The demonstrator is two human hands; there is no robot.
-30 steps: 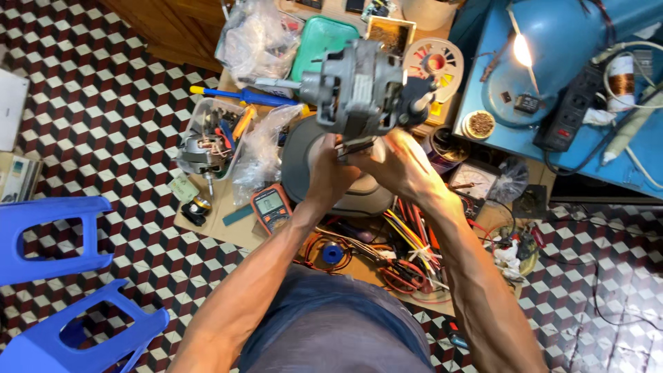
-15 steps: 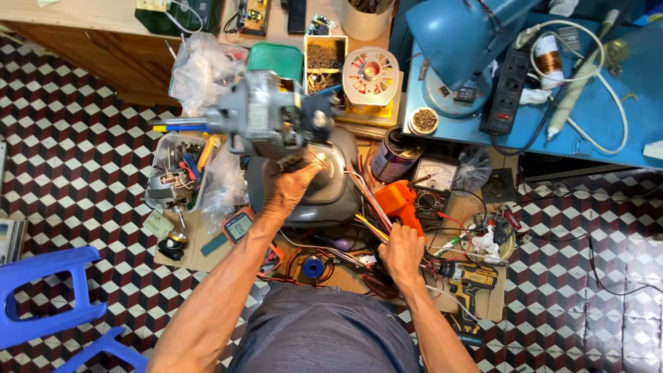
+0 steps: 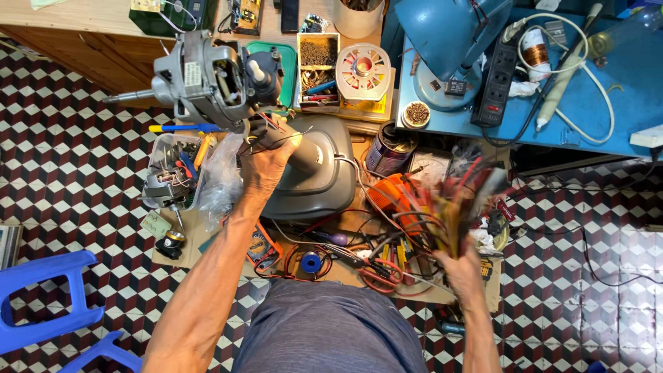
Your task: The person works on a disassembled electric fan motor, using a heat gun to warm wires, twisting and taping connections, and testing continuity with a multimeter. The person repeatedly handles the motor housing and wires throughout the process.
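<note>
My left hand [image 3: 266, 162] grips a grey electric motor [image 3: 207, 79] by its lower end and holds it up over the work area. Its shaft points left and thin wires trail from it toward my fingers. My right hand [image 3: 461, 273] is raised at the right, closed on a bundle of red, yellow and dark wires [image 3: 452, 204] that is blurred by motion. Below the motor lies a grey fan base housing [image 3: 314, 173] on the low board.
A clear tub of tools and a small motor [image 3: 169, 183] sits left. Scissors [image 3: 378, 276], a tape roll [image 3: 312, 262] and loose wires lie in front. A metal can [image 3: 388, 148], an orange tool [image 3: 387, 193], a blue lamp [image 3: 449, 41], a power strip [image 3: 496, 79] and blue stools [image 3: 41, 304] surround me.
My right hand left the motor, went down to the wire pile and now lifts a bundle of wires. My left hand keeps the motor, now held further left.
</note>
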